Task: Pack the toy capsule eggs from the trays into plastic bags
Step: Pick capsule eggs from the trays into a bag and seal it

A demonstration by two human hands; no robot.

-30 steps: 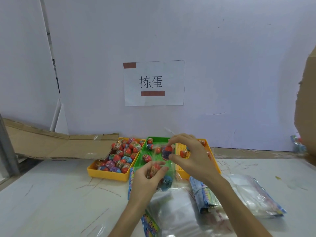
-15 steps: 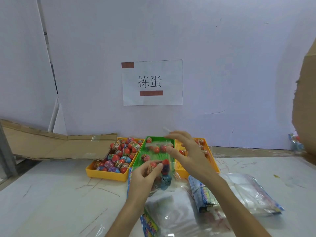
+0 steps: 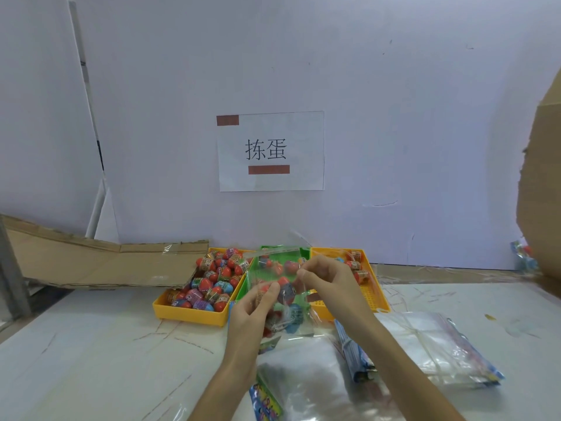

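A pale lilac wall [image 3: 409, 117] rises behind the left hand [image 3: 249, 317], with a white paper sheet [image 3: 303, 141] on it, higher up. Some flattened brown cardboard [image 3: 91, 262] lies far to its left, and a brown cardboard panel [image 3: 543, 177] stands far right of the right hand [image 3: 331, 287]. A scratched white tabletop [image 3: 91, 360] lies below.

I look down on a white table [image 3: 91, 360], its top scuffed and scratched. Along its far edge three trays sit side by side. The left yellow tray [image 3: 188, 315] is heaped with capsule eggs [image 3: 212, 278], the green tray [image 3: 244, 284] is in the middle, and the right yellow tray [image 3: 375, 299] has a few eggs at its far end. Flattened cardboard [image 3: 106, 265] lies far left. Near me lies a loose pile of clear plastic bags [image 3: 303, 378], with a bundle of printed cards [image 3: 355, 358] and another stack of bags [image 3: 440, 350] to its right.
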